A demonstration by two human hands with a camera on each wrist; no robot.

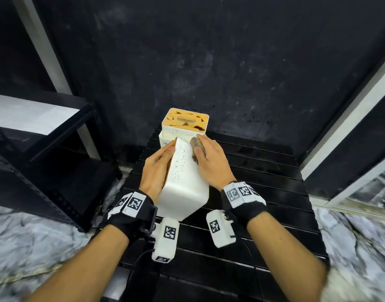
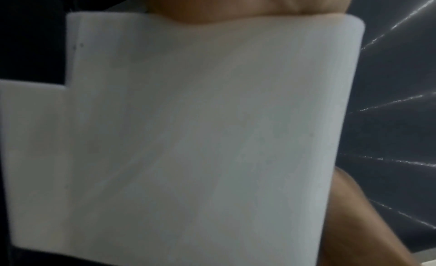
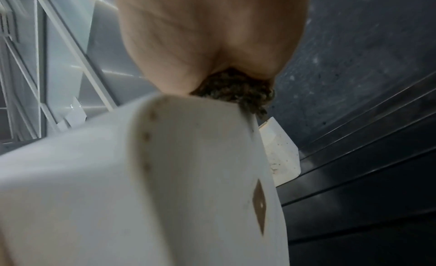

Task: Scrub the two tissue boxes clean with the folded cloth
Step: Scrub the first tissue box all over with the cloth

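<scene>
I've got the near white plastic tissue box with the speckled perforated side [image 1: 184, 171] tipped on its side on the black slatted table [image 1: 263, 214]. My left hand [image 1: 157, 168] lies flat against its left face, fingers straight, steadying it. My right hand [image 1: 211, 160] presses the folded brown cloth [image 1: 198, 147] onto the upper face near the far end, fingers laid over it. Brown specks remain on that face, so I judge it only partly scrubbed. Behind, touching it, the second white box with the stained orange lid [image 1: 188, 120] looks untouched, so that one's all ahead.
</scene>
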